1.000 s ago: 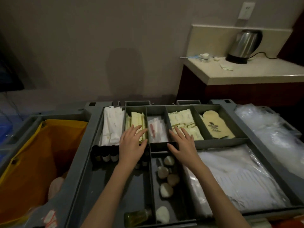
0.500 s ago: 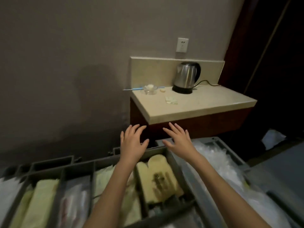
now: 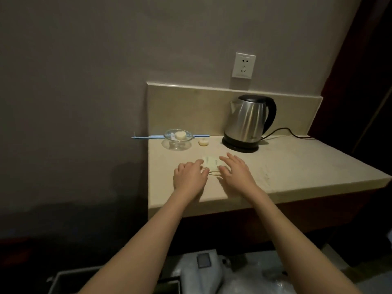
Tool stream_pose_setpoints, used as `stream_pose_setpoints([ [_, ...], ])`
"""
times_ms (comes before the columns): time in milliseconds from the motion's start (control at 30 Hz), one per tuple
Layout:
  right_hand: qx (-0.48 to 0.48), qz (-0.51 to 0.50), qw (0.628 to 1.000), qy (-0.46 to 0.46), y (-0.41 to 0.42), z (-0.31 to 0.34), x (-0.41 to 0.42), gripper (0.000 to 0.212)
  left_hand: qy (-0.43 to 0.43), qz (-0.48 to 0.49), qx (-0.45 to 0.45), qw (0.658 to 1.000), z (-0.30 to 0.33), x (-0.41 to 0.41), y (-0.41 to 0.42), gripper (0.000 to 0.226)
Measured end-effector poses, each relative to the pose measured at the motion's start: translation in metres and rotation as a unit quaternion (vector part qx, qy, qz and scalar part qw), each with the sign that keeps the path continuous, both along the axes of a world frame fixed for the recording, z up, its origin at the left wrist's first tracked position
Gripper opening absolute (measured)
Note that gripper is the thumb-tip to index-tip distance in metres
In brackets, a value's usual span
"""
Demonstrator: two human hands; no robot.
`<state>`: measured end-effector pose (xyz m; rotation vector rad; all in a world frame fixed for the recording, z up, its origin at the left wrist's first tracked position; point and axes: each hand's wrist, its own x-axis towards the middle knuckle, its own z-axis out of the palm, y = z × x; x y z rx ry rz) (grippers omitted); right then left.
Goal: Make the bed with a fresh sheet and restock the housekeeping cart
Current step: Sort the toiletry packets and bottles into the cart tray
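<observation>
Both my arms reach out over a beige counter (image 3: 286, 166). A few small pale paper sachets (image 3: 211, 162) lie flat on it near its left part. My left hand (image 3: 189, 177) rests at the sachets' left edge with fingers bent, their tips touching the packets. My right hand (image 3: 235, 168) lies at their right edge, fingers spread and nearly straight on the counter. Whether either hand has a hold on a sachet cannot be told. The grey housekeeping cart (image 3: 63, 281) shows only as a rim at the bottom left.
A steel kettle (image 3: 248, 122) stands on its black base at the counter's back, its cord running right. A glass dish (image 3: 177, 139) holds a small round soap; another round soap (image 3: 204, 142) lies beside it. Clear plastic bags (image 3: 244, 276) lie below. A wall socket (image 3: 243, 65) sits above.
My view lifted from the cart's compartments to the counter. Both hands left the cart tray and moved forward onto the counter, ending at the sachets.
</observation>
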<state>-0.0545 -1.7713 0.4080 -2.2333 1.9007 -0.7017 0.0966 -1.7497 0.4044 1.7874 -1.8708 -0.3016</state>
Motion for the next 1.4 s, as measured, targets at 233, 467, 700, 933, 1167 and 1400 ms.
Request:
stream_pose_setpoints([
  [233, -0.023, 0.025, 0.999, -0.034, -0.084, 0.001, -0.003, 0.040, 0.097, 0.042, 0.016, 0.994, 0.002, -0.010, -0.063, 0.066],
  [467, -0.023, 0.074, 0.996, -0.050, -0.141, 0.008, 0.027, 0.040, 0.293, 0.056, -0.015, 0.954, 0.007, 0.050, -0.073, 0.073],
  [700, 0.034, 0.077, 0.994, -0.077, -0.172, -0.004, 0.058, 0.027, 0.389, 0.043, -0.015, 0.920, 0.003, 0.073, -0.059, 0.063],
  [933, 0.006, 0.138, 0.954, -0.266, -0.121, 0.024, 0.063, 0.046, 0.426, 0.079, 0.002, 0.901, 0.003, 0.076, -0.051, 0.050],
  [1167, 0.064, 0.272, 0.922, -0.270, -0.060, 0.035, 0.092, 0.052, 0.670, 0.041, 0.086, 0.736, 0.031, 0.060, -0.033, 0.030],
  [1400, 0.009, 0.216, 0.959, -0.186, -0.094, 0.032, 0.089, 0.043, 0.709, 0.101, 0.048, 0.697, 0.028, 0.081, -0.035, 0.050],
])
